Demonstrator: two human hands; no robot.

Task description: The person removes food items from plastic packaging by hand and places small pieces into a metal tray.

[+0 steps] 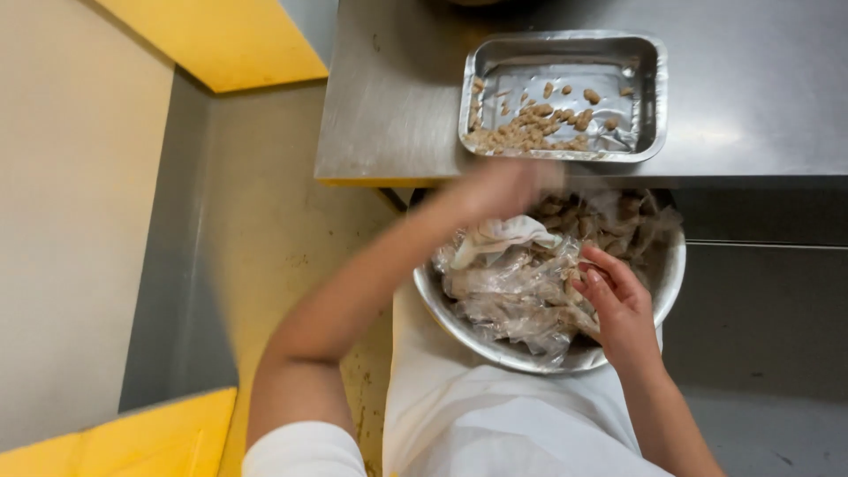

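Right hand (618, 305) in bowl (671, 274), left hand (499, 190) raised

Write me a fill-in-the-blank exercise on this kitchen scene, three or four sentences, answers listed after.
1. The rectangular foil tray sits on a steel ____.
2. The right hand reaches into a round metal ____ lined with clear plastic wrap.
3. The left hand is too ____ by motion to show what it holds.
4. The small brown pieces lie mostly toward the tray's ____ edge.

Missing words: counter; bowl; blurred; near
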